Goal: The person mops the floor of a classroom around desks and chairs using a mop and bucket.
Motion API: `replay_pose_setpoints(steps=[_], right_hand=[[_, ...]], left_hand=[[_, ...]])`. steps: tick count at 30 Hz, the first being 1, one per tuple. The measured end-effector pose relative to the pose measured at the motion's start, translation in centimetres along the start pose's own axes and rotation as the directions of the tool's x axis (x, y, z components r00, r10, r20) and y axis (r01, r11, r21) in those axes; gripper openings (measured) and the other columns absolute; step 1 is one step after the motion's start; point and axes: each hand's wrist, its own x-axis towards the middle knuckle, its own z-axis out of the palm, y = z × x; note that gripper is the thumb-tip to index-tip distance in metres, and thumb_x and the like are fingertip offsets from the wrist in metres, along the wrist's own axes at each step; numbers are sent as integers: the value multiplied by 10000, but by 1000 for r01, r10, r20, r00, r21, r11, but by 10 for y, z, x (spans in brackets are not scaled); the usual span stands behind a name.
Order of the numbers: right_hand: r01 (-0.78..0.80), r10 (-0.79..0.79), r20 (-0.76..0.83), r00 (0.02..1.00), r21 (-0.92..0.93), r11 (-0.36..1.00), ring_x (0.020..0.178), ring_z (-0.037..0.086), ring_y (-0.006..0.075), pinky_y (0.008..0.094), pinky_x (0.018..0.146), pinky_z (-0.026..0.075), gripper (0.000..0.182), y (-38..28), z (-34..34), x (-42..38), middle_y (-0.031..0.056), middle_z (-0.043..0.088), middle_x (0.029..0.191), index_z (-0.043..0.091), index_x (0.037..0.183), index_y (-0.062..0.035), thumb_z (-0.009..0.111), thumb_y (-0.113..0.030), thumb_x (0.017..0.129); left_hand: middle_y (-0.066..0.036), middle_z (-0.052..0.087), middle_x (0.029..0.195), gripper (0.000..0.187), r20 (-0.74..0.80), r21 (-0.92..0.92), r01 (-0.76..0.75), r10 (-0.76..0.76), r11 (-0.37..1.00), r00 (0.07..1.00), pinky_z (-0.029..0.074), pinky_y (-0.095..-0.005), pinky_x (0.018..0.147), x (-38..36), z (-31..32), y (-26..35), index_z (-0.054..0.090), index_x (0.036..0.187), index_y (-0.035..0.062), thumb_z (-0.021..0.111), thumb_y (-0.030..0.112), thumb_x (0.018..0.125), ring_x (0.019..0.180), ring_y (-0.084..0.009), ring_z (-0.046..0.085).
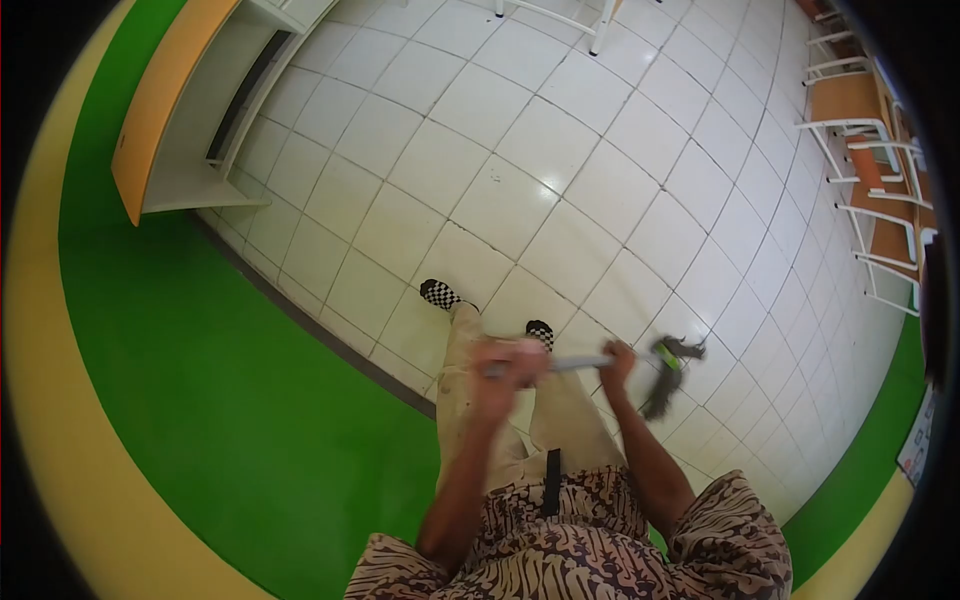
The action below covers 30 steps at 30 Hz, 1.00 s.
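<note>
A mop (578, 363) with a grey handle lies across the front of my body, over my legs. My left hand (508, 368), blurred by motion, is closed round the handle near its left end. Farther along, my right hand (618, 367) grips the handle close to the mop head. The grey, shaggy mop head (662, 395) with its bright green connector (668, 357) extends out to the right, over the white tiles. Below the handle are my light trousers and checkered shoes (440, 293).
White floor tiles (540, 190) spread ahead. An orange-and-white desk (175, 165) stands at the upper left, by the green wall (230, 400). Wooden chairs with white frames (850, 100) line the right side. White furniture legs (600, 30) show at the top.
</note>
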Motion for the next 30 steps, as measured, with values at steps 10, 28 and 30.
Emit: replay_pose_setpoints(steps=[10,28,30], right_hand=[[429,-677,74,732,722,542,631,562,313,394,594,437,157,-361,189,175,64,555,605,506,635,-109,660,-135,617],[-77,204,-294,934,391,917,473,391,216,339,474,328,295,44,-47,4,44,409,510,401,549,-68,559,-88,798],[-93,88,-295,951,-3,996,482,407,259,348,474,327,272,47,-46,9,63,419,510,382,552,-79,600,-2,693]], left_hand=[[50,230,421,343,53,481,-622,688,618,724,238,-245,357,25,-26,237,347,598,168,400,140,935,339,-63,210],[-116,610,795,124,444,91,197,-216,976,870,459,-326,571,2,80,2,508,775,2,623,-17,818,662,-211,587],[-112,615,789,98,349,-44,326,-291,944,891,464,-314,554,-2,63,-19,525,811,2,594,-62,839,631,-179,576]])
